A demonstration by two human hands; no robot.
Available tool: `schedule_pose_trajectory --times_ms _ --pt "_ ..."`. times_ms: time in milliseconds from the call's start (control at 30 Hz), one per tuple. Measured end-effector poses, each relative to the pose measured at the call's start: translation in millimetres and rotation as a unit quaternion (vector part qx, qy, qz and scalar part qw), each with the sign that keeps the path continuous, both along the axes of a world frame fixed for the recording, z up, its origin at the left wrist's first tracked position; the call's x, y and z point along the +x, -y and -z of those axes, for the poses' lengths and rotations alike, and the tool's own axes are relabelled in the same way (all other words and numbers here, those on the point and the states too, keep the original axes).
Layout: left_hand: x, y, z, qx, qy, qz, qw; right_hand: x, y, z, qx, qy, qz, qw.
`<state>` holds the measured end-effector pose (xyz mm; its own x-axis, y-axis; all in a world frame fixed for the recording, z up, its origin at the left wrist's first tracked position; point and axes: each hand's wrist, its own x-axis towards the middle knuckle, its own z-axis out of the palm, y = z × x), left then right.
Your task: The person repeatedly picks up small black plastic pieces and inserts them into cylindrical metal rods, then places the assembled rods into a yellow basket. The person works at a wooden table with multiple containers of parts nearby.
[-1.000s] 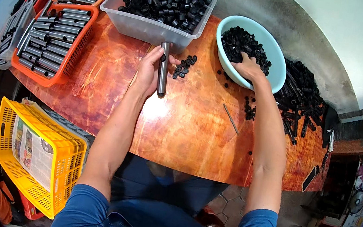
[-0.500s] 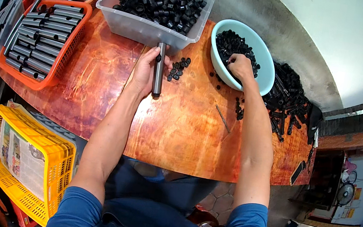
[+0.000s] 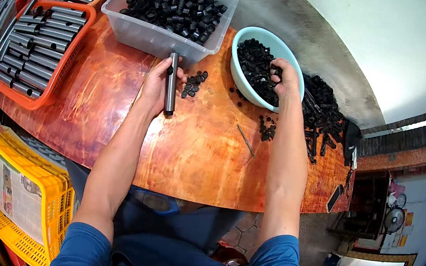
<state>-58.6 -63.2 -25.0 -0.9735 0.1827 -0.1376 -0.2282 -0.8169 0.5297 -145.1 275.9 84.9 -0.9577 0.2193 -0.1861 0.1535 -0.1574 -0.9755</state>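
Note:
My left hand (image 3: 154, 87) is closed around a silver metal tube (image 3: 170, 91), held nearly upright in the picture above the table. The tube has a dark hole in its side near my thumb and a black lower end. My right hand (image 3: 287, 79) is over the right part of a pale blue bowl (image 3: 237, 70), fingers curled around small black pieces (image 3: 275, 72) whose exact shape I cannot make out. Many small black parts (image 3: 256, 62) lie in the bowl. Between the tube and the bowl, a little group of black pieces (image 3: 194, 83) rests on the wooden table (image 3: 193, 157).
A clear bin (image 3: 155, 39) of black caps stands at the back. Orange baskets (image 3: 36, 102) of metal tubes are on the left. Black parts (image 3: 326, 111) are heaped right of the bowl. A thin rod (image 3: 245, 140) and a phone (image 3: 334, 198) lie on the table. A yellow crate (image 3: 56, 203) stands lower left.
My right hand has risen from among the parts in the bowl, with black pieces now showing at its fingers. My left hand still holds the tube. The whole view has shifted slightly.

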Motion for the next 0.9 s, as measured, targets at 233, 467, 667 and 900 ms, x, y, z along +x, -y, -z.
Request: schedule_pose_trajectory --times_ms 233,467,667,900 --pt "4.5 2.5 -7.7 -0.022 0.005 -0.005 1.000 61.0 78.0 -51.4 -0.049 -0.020 -0.130 0.990" --pt "6.4 -2.4 -2.1 -0.008 -0.014 -0.037 0.999 102.8 150.5 35.2 0.002 0.020 -0.139 0.990" --pt "6.5 -8.3 0.5 -0.003 -0.042 -0.070 0.997 103.8 179.9 104.6 0.441 -0.238 0.049 0.864" --pt "5.1 -9.5 -2.2 0.018 -0.040 -0.076 0.996 108.8 186.5 106.9 0.486 -0.240 0.022 0.840"
